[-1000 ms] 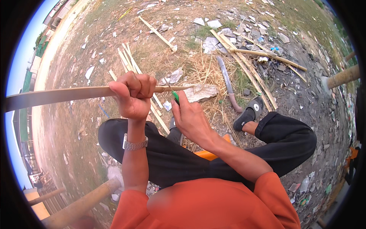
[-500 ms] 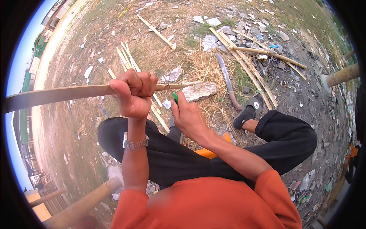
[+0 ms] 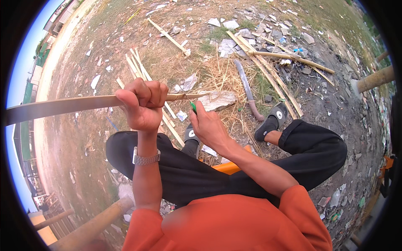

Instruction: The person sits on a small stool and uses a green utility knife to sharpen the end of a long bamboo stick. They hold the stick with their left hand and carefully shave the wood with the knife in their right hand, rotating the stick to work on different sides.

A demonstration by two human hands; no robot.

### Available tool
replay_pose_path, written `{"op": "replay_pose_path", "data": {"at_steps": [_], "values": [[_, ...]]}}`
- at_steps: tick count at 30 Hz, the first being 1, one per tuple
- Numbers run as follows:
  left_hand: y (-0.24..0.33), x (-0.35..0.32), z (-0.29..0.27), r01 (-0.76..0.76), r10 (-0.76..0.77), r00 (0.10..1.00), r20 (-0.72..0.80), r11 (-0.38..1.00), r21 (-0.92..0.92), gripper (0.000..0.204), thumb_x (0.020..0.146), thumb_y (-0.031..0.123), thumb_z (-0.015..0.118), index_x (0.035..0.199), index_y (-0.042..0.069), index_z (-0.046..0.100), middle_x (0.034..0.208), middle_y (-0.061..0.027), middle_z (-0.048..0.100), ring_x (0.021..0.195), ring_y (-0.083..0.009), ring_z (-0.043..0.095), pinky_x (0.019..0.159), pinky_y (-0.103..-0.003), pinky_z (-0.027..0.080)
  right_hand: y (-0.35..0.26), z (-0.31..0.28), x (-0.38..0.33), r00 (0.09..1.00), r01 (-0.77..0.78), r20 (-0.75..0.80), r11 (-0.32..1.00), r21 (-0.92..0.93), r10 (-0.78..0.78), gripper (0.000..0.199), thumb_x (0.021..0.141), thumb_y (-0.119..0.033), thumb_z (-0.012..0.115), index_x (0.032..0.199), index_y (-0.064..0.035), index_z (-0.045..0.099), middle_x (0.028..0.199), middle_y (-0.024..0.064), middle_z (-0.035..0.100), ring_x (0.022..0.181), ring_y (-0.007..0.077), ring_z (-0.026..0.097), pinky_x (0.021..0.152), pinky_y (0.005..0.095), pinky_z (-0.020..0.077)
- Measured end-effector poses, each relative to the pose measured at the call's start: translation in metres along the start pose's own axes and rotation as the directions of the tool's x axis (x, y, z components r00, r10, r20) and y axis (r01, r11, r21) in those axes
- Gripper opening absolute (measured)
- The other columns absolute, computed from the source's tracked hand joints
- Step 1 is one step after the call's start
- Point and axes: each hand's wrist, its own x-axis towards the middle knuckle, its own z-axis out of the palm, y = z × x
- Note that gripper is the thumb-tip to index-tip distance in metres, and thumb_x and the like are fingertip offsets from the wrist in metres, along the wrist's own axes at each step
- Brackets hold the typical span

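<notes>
Looks down over an orange-red shirt [image 3: 234, 221] and black trousers [image 3: 289, 152], bent wide at the knees. Clenches the left hand [image 3: 144, 104] in a fist around a long, flat, pale wooden strip [image 3: 63, 107]. Holds that strip nearly level, from nine o'clock at the far edge of view, through the fist, to a thin tip on the three o'clock side, above the right hand [image 3: 211, 129]. Grasps in the right hand a small green-handled knife [image 3: 193, 107], just below the narrow end of the strip. Points the thin blade up toward eleven o'clock, near the strip; too small to tell whether touching it. Wears a metal-banded watch [image 3: 146, 157] at six o'clock from the fist.

Includes, between twelve and one o'clock from the right hand, a worn whitish board [image 3: 217, 100] beside scattered straw [image 3: 222, 75]. Shows a machete [image 3: 243, 79] on the ground at half past one, with long strips [image 3: 270, 76] and a pole [image 3: 293, 57] beyond. Shows split sticks [image 3: 140, 67] at twelve o'clock from the fist, and an orange object [image 3: 228, 168], partly hidden, at five o'clock from the right hand
</notes>
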Motion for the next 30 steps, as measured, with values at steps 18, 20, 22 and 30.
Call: {"op": "replay_pose_path", "data": {"at_steps": [18,20,22,30], "values": [[0.000,0.001,0.005,0.046,-0.048,0.997,0.058,0.998,0.032,0.055,0.095,0.058,0.031,0.063,0.013,0.026,0.050,0.0049,0.018,0.044,-0.0070,0.010,0.043,-0.026,0.012,0.075,0.027,0.024,0.988,-0.149,0.025,0.977,-0.153,0.155,0.024,0.094,-0.026,0.045,0.100,-0.0028,0.042,0.071,0.0297,0.060,0.072,0.0495,0.060,0.064,0.0570,0.0462],[0.000,0.001,0.005,0.038,-0.040,0.998,0.049,0.998,0.046,0.055,0.095,0.058,0.031,0.064,0.013,0.026,0.050,0.0050,0.018,0.044,-0.0069,0.010,0.042,-0.026,0.012,0.090,0.026,0.033,0.994,-0.100,0.022,0.971,-0.219,0.107,0.025,0.094,-0.026,0.045,0.100,-0.0026,0.042,0.072,0.0298,0.060,0.072,0.0494,0.060,0.064,0.0572,0.0462],[-0.001,0.000,0.003,0.021,-0.021,1.000,0.001,1.000,0.012,0.057,0.095,0.056,0.035,0.060,0.011,0.025,0.052,0.0057,0.015,0.042,-0.0065,0.013,0.040,-0.025,0.014,0.081,0.026,0.031,0.988,-0.135,0.048,0.971,-0.198,0.147,0.026,0.093,-0.028,0.045,0.101,-0.0029,0.043,0.073,0.0296,0.060,0.074,0.0492,0.060,0.065,0.0576,0.0461],[-0.001,0.000,0.005,0.034,-0.034,0.999,0.000,0.999,-0.014,0.058,0.094,0.055,0.038,0.059,0.011,0.025,0.052,0.0055,0.015,0.042,-0.0067,0.015,0.040,-0.025,0.014,0.089,0.029,0.044,0.993,-0.108,0.018,0.967,-0.233,0.115,0.025,0.094,-0.029,0.045,0.102,-0.0049,0.044,0.074,0.0305,0.060,0.074,0.0489,0.059,0.067,0.0571,0.0454]]}}
